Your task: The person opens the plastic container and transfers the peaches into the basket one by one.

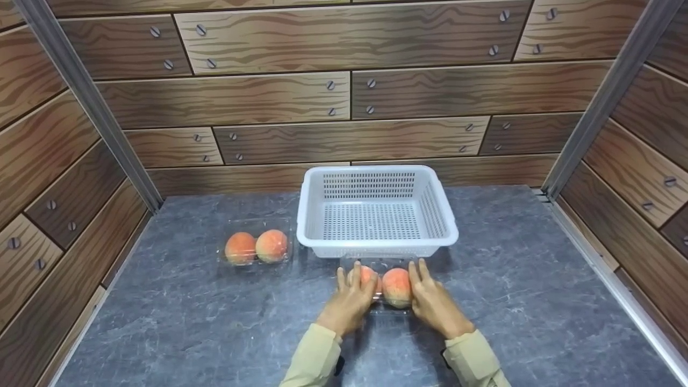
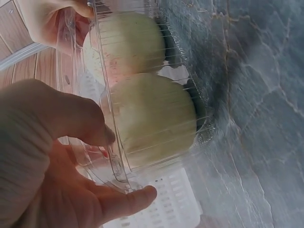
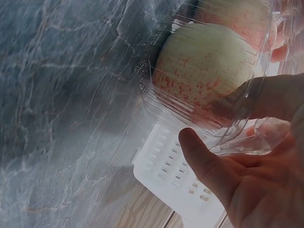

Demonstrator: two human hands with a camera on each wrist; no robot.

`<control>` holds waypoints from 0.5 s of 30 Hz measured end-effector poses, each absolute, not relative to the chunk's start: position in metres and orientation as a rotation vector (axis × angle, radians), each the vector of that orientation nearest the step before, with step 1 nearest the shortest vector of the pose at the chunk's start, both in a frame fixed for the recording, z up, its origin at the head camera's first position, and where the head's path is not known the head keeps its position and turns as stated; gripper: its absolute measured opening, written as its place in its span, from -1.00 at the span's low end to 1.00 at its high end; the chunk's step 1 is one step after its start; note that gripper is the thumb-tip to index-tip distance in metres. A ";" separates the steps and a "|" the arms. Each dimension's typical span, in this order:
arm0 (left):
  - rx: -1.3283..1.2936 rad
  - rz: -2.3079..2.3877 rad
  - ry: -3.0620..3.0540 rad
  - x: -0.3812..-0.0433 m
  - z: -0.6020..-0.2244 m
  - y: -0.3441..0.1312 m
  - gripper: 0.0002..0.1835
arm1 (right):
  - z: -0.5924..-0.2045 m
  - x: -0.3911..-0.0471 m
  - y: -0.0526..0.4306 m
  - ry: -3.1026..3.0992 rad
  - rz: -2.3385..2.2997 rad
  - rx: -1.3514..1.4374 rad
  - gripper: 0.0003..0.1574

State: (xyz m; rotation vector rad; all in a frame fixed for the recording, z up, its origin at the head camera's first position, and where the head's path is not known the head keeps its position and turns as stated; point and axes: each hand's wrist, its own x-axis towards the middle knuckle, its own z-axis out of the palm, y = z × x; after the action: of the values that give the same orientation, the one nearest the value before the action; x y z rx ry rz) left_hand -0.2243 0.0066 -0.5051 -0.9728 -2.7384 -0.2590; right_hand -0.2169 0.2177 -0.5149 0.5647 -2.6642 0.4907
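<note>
Two red-and-yellow peaches (image 1: 396,287) sit side by side in a clear plastic clamshell box (image 2: 159,164) on the tabletop. My left hand (image 1: 349,301) grips the box's left end, its thumb at the near rim and fingers over the top and side. At the opposite end my right hand (image 1: 436,306) holds the box the same way, thumb on the near side. In the right wrist view the thumb (image 3: 270,97) lies against the plastic in front of a peach (image 3: 204,71). The left hand partly covers the left peach in the head view.
Just behind the box stands a white perforated plastic basket (image 1: 305,215) with nothing in it. A second clear box (image 1: 293,236) with two peaches (image 1: 271,245) lies left of the basket. Wood-patterned walls (image 1: 344,37) enclose the grey marbled table (image 1: 188,322).
</note>
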 end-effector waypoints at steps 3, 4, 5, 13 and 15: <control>-0.961 -0.232 -2.676 -0.225 -0.508 0.006 -0.21 | -0.514 -0.217 0.219 -2.656 0.479 0.570 -0.08; -0.955 -0.220 -2.656 -0.225 -0.509 0.006 -0.23 | -0.514 -0.217 0.220 -2.655 0.475 0.569 -0.08; -0.952 -0.217 -2.640 -0.225 -0.510 0.006 -0.24 | -0.514 -0.217 0.220 -2.654 0.470 0.570 -0.08; -0.904 -0.151 -2.538 -0.225 -0.516 0.006 -0.26 | -0.515 -0.218 0.220 -2.653 0.464 0.568 -0.07; -0.896 -0.156 -2.544 -0.224 -0.516 0.005 -0.26 | -0.515 -0.217 0.219 -2.656 0.474 0.567 -0.08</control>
State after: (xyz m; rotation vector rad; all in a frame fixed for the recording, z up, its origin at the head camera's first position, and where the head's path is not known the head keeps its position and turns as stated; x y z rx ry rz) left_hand -0.2241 0.0053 -0.5162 -0.8963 -2.5443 -0.1556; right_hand -0.2174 0.2189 -0.5149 0.5673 -2.6556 0.4742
